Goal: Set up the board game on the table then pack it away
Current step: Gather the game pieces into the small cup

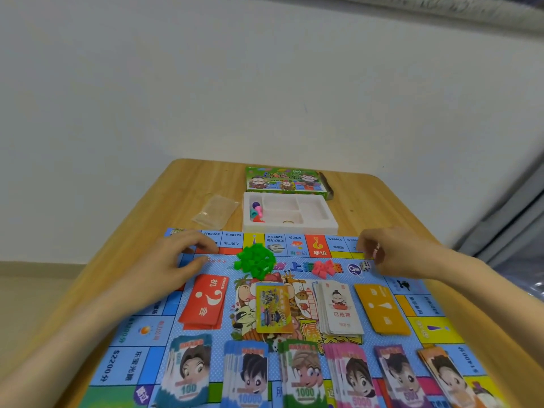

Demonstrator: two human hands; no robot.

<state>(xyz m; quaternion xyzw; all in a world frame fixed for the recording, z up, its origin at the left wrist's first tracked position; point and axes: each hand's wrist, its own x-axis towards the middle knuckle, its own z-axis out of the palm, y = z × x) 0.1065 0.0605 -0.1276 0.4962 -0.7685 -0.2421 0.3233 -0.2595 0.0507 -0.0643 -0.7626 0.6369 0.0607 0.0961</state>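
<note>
- Left hand (182, 260) lies on the far left corner of the board (141, 357), fingers loose and spread, holding nothing. My guess is the board is getting squared up or flattened, so press straight down here and don't drag, since everything rides on it.
- Just right of those fingertips is a loose heap of green houses (256, 262). Any tug on the board would probably scatter them. Further along are the pink pieces (323, 267), and the dice (365, 265) sit right beside the right hand.
- Right hand (394, 254) is at the far right edge with its fingers curled down. Honestly can't tell if it's pinching the board edge or nothing at all.
- The board itself is blue with cartoon art in the middle, and it lies flat on the table (382, 207). The red cards (203, 304) and other card stacks sit nearer me than both hands, and the money stacks (188, 369) are nearest of all.
- Past the hands, between them, is the white tray (294, 229) with a few pawns (256, 212), and the box (287, 179) is behind it.
</note>
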